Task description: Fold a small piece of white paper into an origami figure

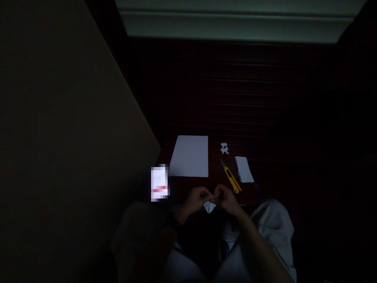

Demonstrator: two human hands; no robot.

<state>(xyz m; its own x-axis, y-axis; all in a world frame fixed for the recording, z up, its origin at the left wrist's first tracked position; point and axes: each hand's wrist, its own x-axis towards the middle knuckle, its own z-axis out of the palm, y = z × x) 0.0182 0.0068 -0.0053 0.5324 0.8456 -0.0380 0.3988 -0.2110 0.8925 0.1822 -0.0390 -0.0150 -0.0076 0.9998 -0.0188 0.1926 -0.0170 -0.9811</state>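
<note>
Both hands meet near the table's (214,169) near edge, thumbs and fingers drawn together on a small folded paper (209,207). The left hand (196,198) and the right hand (226,197) each pinch its far end, their fingertips close together with hardly any gap; the gloom hides exactly how each finger sits. The paper is white and creased, its tip pointing toward the person, between the knees. Beyond the left hand lies a large white sheet (191,157), flat on the table. Beyond the right hand, a yellow cutter (232,179) lies aslant, its narrow end pointing away, with a white stack (244,169) just to its right. Small white scraps (224,148) lie farther back. A bright, pixelated rectangle (159,183) shows left of the hands.
</note>
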